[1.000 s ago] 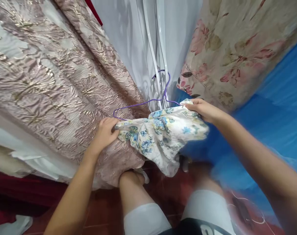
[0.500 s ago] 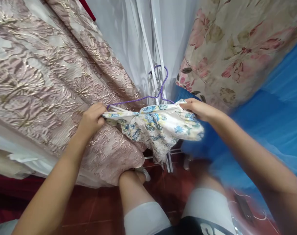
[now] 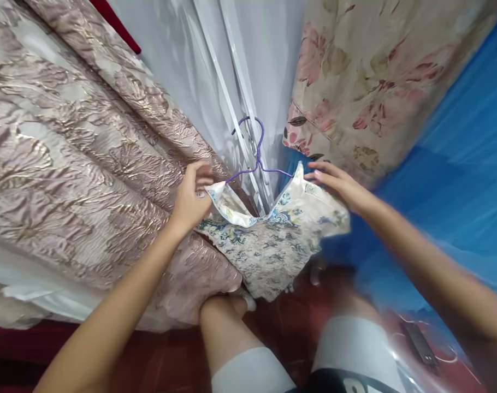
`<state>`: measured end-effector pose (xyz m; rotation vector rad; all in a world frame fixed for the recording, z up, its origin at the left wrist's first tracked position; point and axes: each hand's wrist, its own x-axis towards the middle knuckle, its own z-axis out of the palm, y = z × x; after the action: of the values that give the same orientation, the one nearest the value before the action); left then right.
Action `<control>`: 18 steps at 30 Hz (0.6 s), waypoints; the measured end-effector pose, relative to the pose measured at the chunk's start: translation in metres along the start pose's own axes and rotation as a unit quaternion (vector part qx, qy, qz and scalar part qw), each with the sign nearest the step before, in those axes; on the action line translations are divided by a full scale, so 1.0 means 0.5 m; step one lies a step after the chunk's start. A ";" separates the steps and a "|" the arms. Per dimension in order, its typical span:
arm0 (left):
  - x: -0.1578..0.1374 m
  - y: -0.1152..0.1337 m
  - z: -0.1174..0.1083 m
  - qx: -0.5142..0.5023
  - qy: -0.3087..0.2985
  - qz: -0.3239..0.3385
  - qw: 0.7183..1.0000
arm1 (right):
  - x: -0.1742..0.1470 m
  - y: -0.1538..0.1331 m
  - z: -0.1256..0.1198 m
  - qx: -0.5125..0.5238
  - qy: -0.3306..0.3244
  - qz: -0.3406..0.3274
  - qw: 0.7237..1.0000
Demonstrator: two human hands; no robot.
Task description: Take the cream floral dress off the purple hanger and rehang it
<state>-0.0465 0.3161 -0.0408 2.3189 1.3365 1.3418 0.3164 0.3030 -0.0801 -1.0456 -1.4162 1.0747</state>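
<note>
A white top with blue and yellow flower print point(image 3: 268, 248) hangs on a thin purple hanger point(image 3: 259, 158), its neckline sagging in a V and its body spread out below. At its left shoulder is my left hand point(image 3: 191, 199), fingers apart and slightly curled, the edge of the cloth close against them. My right hand point(image 3: 341, 185) reaches in beside the other shoulder, fingers stretched out, the tips at the raised peak of the cloth. The hanger's hook stands free of both hands, in front of white metal bars point(image 3: 232, 71).
Pink and gold textured fabric point(image 3: 76, 142) fills the left side. Pale floral cloth point(image 3: 367, 82) and blue tulle point(image 3: 449, 191) hang at the right. White fabric point(image 3: 162, 49) is behind. A dark power strip point(image 3: 420, 344) with cables lies on the red tiled floor point(image 3: 162, 355).
My left hand has moved right and loosened from the cloth; my right fingers have straightened. The top now hangs lower and spread, its neckline no longer pulled taut between my hands.
</note>
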 end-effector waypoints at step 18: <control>-0.030 0.091 0.102 0.050 -0.023 0.126 0.990 | -0.231 -0.026 -0.112 0.059 0.069 0.122 0.988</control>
<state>0.0174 0.2924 -0.0568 2.6435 1.1515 1.3033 0.3823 0.1923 -0.0883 -1.2045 -1.1194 1.2217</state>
